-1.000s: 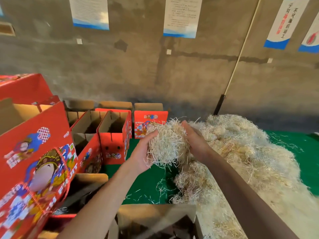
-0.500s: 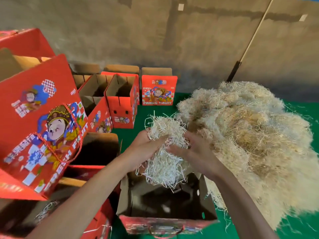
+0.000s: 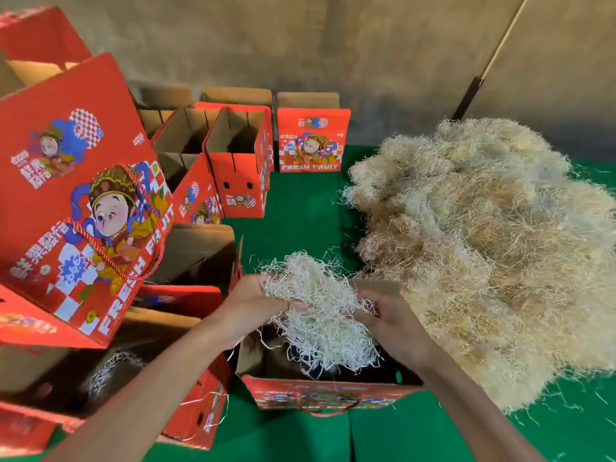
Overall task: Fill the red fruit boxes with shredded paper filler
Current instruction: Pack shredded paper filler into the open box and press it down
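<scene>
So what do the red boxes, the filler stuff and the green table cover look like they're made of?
Open red box: corrugated cardboard, by the look; brown unprinted inside walls, red printed outside.
Clump of filler held between the left hand and right hand: thin, crinkled, pale strands, likely shredded paper, matte.
Green table cover: probably felt or cloth; flat, matte, no shine.

The boxes are printed cardboard: the nearest box (image 3: 320,393) at bottom centre has a glossy red outside and a plain brown, matt inside, as does the open box (image 3: 240,161) at upper centre. The big box (image 3: 80,201) at left carries a twisted red cord handle. The wad (image 3: 320,311) of pale shredded paper looks wiry and rough, like the heap (image 3: 483,255) at right. The green cloth (image 3: 300,208) beneath looks felt-like and matt. The wall (image 3: 333,45) is rough and dull.
</scene>
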